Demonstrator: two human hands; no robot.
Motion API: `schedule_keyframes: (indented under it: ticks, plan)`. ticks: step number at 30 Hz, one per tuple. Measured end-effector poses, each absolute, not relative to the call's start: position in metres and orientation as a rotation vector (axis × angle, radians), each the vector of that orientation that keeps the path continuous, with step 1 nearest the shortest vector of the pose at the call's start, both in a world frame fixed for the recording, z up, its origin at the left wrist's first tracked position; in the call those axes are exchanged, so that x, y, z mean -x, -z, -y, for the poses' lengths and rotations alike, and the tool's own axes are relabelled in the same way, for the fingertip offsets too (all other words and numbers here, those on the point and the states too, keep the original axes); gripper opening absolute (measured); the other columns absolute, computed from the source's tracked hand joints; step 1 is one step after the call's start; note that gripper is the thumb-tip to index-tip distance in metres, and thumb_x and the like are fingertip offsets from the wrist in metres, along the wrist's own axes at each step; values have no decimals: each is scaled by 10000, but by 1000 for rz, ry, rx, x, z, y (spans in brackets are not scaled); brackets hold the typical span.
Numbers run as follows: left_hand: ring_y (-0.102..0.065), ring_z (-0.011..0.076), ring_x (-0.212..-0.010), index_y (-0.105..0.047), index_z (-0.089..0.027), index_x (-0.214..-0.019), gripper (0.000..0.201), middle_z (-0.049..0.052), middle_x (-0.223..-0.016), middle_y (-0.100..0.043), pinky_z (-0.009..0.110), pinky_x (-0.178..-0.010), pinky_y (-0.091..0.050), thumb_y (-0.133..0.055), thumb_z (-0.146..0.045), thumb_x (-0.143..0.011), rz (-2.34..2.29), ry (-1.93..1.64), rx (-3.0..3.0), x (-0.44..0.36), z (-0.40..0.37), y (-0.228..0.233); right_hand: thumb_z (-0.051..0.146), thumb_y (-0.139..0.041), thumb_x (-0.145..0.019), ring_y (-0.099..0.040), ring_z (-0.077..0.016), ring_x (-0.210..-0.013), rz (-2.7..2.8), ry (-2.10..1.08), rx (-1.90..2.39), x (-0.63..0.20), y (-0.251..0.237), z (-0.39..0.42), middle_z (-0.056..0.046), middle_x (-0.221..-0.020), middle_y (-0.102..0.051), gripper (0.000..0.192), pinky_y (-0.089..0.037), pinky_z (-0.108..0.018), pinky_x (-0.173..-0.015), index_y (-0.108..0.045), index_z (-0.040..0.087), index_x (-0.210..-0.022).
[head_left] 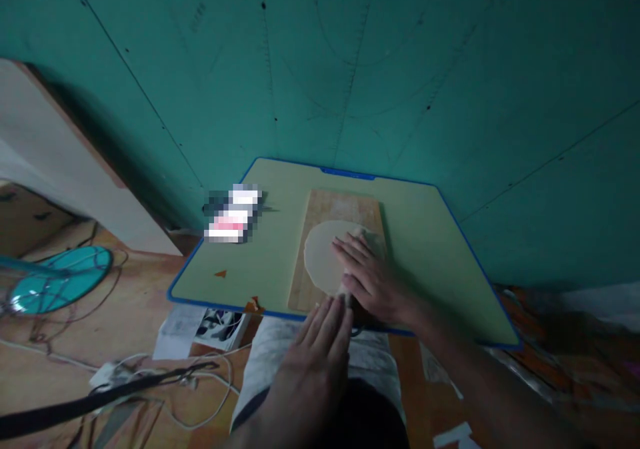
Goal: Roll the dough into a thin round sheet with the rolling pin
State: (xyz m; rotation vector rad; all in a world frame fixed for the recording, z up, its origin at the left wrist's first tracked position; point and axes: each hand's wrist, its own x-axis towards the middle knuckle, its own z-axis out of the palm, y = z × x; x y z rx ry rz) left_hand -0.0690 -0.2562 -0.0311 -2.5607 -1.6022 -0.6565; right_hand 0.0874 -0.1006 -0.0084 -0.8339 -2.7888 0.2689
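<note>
A pale round sheet of flattened dough (323,256) lies on a wooden board (340,209), which rests on a green, blue-edged low table (430,236). My right hand (370,272) lies flat with fingers spread over the dough's right side. My left hand (320,342) is flat at the board's near edge, fingers pointing toward the dough. Between the two hands something dark and narrow shows, possibly a rolling pin; most of it is hidden.
A blurred white and pink item (233,214) sits on the table's left part. A teal fan base (60,279) and tangled cables (165,376) lie on the floor to the left. A teal wall (350,56) stands close behind the table.
</note>
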Motion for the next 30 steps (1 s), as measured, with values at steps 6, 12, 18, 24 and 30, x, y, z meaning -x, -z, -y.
schedule_keyframes:
  ticks: [6,12,18,24,30]
  plan:
    - [-263,290,-1516,-467,-140,-1441,607,181,-1594,-365,484,-1097,-494,-396,6,-856,1708,945,2448,77,274,44,237,-434,-953,-343,-230,-1472,2888,-261,539,-12,-3,87,-123,-1574,-438,613,-185,-480,-1248,-355,100,-1545]
    - [-246,299,-1522,-295,-202,-1552,699,156,-1658,-220,508,-1087,-498,-411,14,-897,1773,1074,2398,90,285,60,296,-538,-937,-302,-233,-1494,2950,-214,511,30,-13,90,-114,-1612,-375,638,-192,-464,-1242,-374,148,-1535]
    - [-229,315,-1525,-508,-132,-1387,526,135,-1506,-510,568,-1149,-416,-451,-78,-867,1391,1063,2888,55,261,35,374,-578,-913,-231,-355,-1518,2684,-212,1137,-36,4,94,-202,-1624,-309,761,-282,-559,-1189,-297,107,-1568]
    - [-579,218,-1271,-616,-172,-1220,367,124,-1281,-671,410,-1047,-519,-418,-114,-917,1185,1541,2980,56,224,2,431,-489,-968,-264,-364,-1505,2612,-198,1416,-81,12,105,-226,-1571,-399,573,-199,-564,-1225,-545,65,-1405]
    - [-606,270,-1204,-632,-135,-1197,312,151,-1204,-696,465,-1012,-509,-402,-198,-995,1567,1272,2543,110,123,2,324,-431,-1017,-378,-267,-1461,2731,-357,1195,-67,-5,96,-142,-1475,-552,424,-220,-492,-1231,-589,160,-1375]
